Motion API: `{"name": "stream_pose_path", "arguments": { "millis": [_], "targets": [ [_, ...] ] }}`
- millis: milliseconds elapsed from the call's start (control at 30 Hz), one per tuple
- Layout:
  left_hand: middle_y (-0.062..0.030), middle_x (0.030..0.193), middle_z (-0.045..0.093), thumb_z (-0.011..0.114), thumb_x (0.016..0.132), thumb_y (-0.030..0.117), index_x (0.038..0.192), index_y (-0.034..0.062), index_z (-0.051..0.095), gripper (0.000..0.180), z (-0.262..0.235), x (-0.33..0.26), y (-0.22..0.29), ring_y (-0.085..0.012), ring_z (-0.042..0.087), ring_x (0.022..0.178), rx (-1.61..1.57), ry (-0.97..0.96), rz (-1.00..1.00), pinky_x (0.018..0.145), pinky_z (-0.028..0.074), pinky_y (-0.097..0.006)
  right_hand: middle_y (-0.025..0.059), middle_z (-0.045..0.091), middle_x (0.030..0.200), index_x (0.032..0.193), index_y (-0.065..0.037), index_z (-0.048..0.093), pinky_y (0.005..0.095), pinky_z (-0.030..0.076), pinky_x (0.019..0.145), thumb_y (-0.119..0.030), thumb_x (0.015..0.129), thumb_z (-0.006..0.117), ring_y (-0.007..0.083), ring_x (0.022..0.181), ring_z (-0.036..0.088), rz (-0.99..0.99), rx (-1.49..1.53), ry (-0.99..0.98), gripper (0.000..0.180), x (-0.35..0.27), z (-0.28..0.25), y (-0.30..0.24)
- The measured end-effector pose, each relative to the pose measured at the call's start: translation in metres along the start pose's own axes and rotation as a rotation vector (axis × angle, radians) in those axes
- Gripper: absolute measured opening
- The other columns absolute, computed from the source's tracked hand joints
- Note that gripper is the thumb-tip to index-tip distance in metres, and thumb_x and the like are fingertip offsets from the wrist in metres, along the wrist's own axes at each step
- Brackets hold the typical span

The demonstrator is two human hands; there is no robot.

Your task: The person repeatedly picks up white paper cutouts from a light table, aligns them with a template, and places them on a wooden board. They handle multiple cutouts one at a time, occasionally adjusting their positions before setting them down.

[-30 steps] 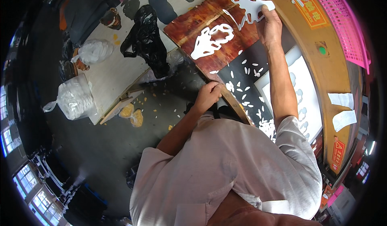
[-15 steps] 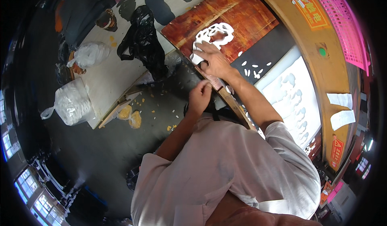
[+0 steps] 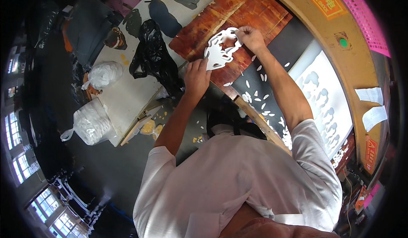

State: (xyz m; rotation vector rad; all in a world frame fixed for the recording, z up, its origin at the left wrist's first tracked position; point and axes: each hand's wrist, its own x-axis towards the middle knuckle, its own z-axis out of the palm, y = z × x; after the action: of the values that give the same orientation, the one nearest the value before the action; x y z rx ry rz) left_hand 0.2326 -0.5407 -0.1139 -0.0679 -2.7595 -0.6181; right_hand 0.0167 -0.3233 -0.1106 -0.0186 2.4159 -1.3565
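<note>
White cut-out pieces, lace-like, several overlapping, sit ahead of the worker on a red-brown board; can't count the layers from where I stand; long axis runs diagonally, near-left end to far-right end, roughly along the line from hand to hand, so the pieces lie between the hands; neither hand is clearly nearer, each is at its own end.

Left hand at the near-left end, fingers together and fairly straight, tips at the solid edge; thumb hidden, so can't tell if it grips or only steadies; right hand at the far-right end, thumb and fingers narrowed in a pinch on the rim of the big loop; left forearm comes up on the near-left side, right forearm crosses above the dark surface beside the board.

Around it: loose white slivers on the dark surface, right of the board's near corner; white sheet with grey-looking cut shapes farther right; black plastic bag just left of the left hand, on a pale table.
</note>
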Motion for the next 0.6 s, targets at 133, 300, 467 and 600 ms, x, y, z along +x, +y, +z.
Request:
{"name": "stream_pose_path", "arguments": {
  "millis": [133, 300, 467, 600],
  "targets": [
    [-0.0159, 0.126, 0.066, 0.081, 0.088, 0.013, 0.131, 0.0032, 0.069, 0.046, -0.004, 0.007, 0.008, -0.0389, 0.062, 0.117, -0.086, 0.103, -0.046, 0.102, 0.052, -0.048, 0.0015, 0.074, 0.090, 0.098, -0.005, 0.075, 0.0273, 0.050, 0.075, -0.022, 0.103, 0.071, 0.0096, 0.077, 0.062, 0.028, 0.564, -0.023, 0.018, -0.001, -0.006, -0.004],
    [-0.0165, 0.127, 0.065, 0.080, 0.089, 0.012, 0.129, 0.0021, 0.070, 0.043, -0.004, -0.003, 0.016, -0.0390, 0.063, 0.116, -0.148, 0.195, -0.082, 0.101, 0.052, -0.048, 0.0047, 0.075, 0.089, 0.105, -0.004, 0.077, 0.0313, 0.052, 0.078, -0.029, 0.101, 0.071, 0.0147, 0.084, 0.067, 0.034, 0.696, -0.042, 0.026, -0.007, -0.016, 0.006],
    [-0.0163, 0.130, 0.063, 0.083, 0.085, 0.015, 0.131, 0.0043, 0.067, 0.050, 0.008, -0.003, 0.016, -0.0402, 0.060, 0.116, -0.021, 0.054, -0.116, 0.101, 0.051, -0.049, 0.0154, 0.075, 0.121, 0.128, -0.016, 0.075, 0.0429, 0.053, 0.103, -0.050, 0.092, 0.072, 0.0352, 0.113, 0.072, -0.064, -0.449, 0.105, 0.050, 0.006, -0.009, 0.011],
    [-0.0161, 0.126, 0.063, 0.084, 0.084, 0.017, 0.128, 0.0062, 0.067, 0.049, 0.019, 0.001, 0.014, -0.0405, 0.059, 0.116, -0.045, 0.009, -0.149, 0.100, 0.051, -0.049, 0.0204, 0.077, 0.113, 0.134, -0.017, 0.074, 0.0436, 0.056, 0.098, -0.047, 0.097, 0.069, 0.0359, 0.110, 0.073, -0.160, -0.499, 0.076, 0.049, 0.002, 0.000, 0.018]
  ]
}}
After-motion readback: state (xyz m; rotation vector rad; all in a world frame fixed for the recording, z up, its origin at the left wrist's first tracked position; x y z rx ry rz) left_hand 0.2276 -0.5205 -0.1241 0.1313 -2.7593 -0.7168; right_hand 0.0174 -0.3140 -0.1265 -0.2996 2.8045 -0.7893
